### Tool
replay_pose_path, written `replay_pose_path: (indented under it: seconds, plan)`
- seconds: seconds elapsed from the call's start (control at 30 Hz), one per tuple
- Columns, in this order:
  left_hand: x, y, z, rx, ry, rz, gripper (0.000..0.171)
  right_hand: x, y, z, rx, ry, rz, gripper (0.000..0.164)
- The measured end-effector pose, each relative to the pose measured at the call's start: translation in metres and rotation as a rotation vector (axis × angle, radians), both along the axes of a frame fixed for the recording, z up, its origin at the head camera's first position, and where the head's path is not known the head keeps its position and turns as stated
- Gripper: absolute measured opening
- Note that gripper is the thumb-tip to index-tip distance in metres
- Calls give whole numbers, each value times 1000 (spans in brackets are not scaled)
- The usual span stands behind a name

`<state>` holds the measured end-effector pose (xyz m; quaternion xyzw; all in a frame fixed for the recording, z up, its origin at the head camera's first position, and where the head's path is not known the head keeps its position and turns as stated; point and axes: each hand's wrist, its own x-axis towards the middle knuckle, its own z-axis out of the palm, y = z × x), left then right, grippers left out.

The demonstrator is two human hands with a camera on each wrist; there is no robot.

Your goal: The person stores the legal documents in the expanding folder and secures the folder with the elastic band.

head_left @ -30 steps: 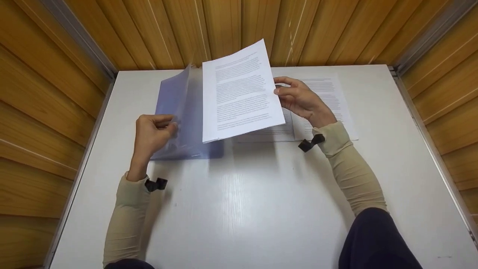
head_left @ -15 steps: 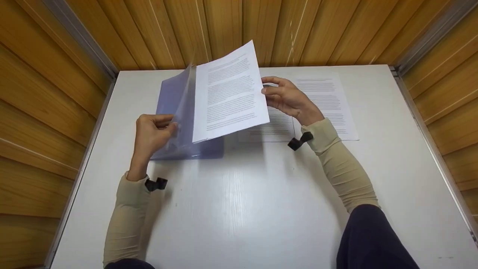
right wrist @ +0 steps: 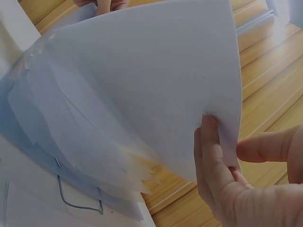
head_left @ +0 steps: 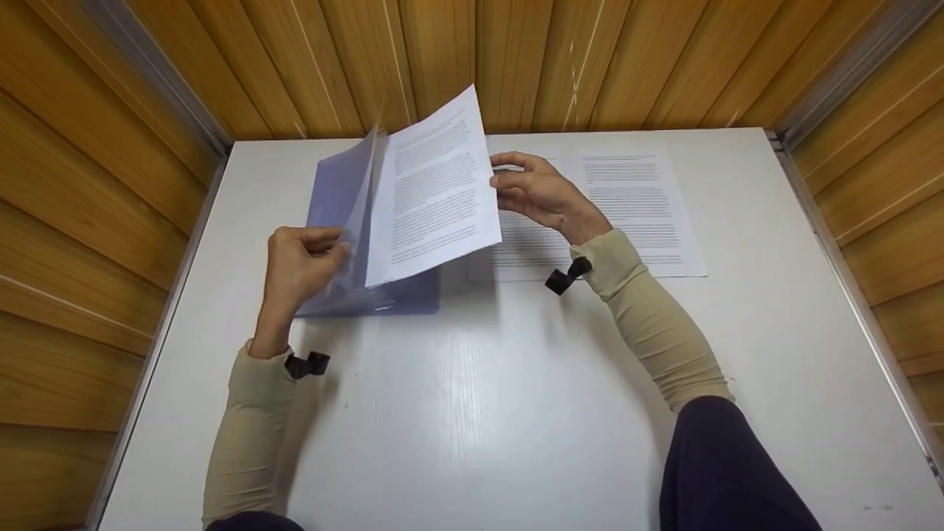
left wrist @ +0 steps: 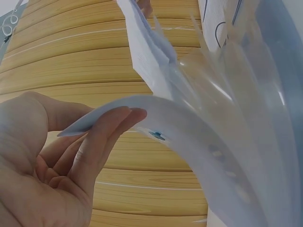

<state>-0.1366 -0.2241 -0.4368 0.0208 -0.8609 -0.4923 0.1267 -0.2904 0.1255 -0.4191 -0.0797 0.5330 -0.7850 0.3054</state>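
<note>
A translucent blue folder [head_left: 413,299] with clear plastic sleeves [head_left: 361,214] lies spread at the back left of the white table. My left hand [head_left: 299,262] pinches the raised edge of a bluish plastic leaf [left wrist: 156,106] of it between thumb and fingers. Printed paper [head_left: 435,192] is held up, tilted, by my right hand [head_left: 538,193], thumb on one face and fingers on the other, at its right edge. The paper's left edge stands against the clear sleeves; whether it is inside one I cannot tell. In the right wrist view the paper's back [right wrist: 161,66] looks blank.
More printed sheets [head_left: 630,214] lie flat on the white table [head_left: 457,413], behind and right of my right hand. Wood-panelled walls [head_left: 509,66] close off the back and both sides. A thin dark loop [right wrist: 80,205] shows beside the folder in the right wrist view.
My right hand has carried the paper leftward, up to the folder's clear sleeves, and the paper has turned more edge-on. The left hand has kept its place on the plastic leaf.
</note>
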Motion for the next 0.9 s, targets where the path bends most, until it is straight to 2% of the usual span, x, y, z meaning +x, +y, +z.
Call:
replay_pose_path:
  seconds: [0.5,0.9]
  plan:
    - [-1,0,1,11,3,-27,23,-13,-4,8,14,0,-53,34]
    - [-2,-2,4,-5,-4,4,23,-5,-20,10,16,15,-6,34]
